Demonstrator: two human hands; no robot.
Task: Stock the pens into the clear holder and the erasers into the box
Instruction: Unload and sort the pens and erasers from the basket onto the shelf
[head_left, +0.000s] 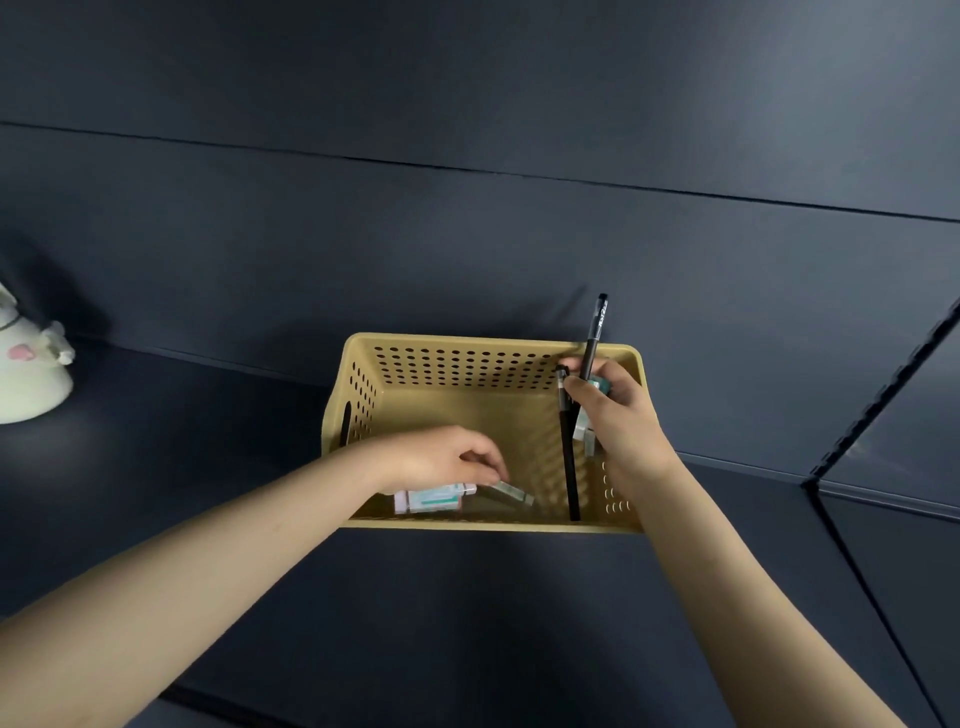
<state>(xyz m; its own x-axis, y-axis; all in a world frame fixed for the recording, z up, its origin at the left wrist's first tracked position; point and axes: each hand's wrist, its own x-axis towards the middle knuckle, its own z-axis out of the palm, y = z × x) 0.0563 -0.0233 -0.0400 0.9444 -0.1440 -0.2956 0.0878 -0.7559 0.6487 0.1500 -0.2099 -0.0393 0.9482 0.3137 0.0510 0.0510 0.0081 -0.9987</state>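
A tan basket (363, 358) with holes sits near the back edge of the dark shelf (467, 623); the right hand (621, 415) is at the basket's back right corner, fingers wrapped tight round two black pens (569, 457) and some erasers (584, 434); one pen sticks up past the rim, one points down inside; the left hand (441, 457) reaches in at the front, fingers curled onto a small eraser (514, 492); I cannot tell if they pinch it; a pink and green eraser (434, 498) lies beside it; a white thing (26, 374) stands at the shelf's left edge.
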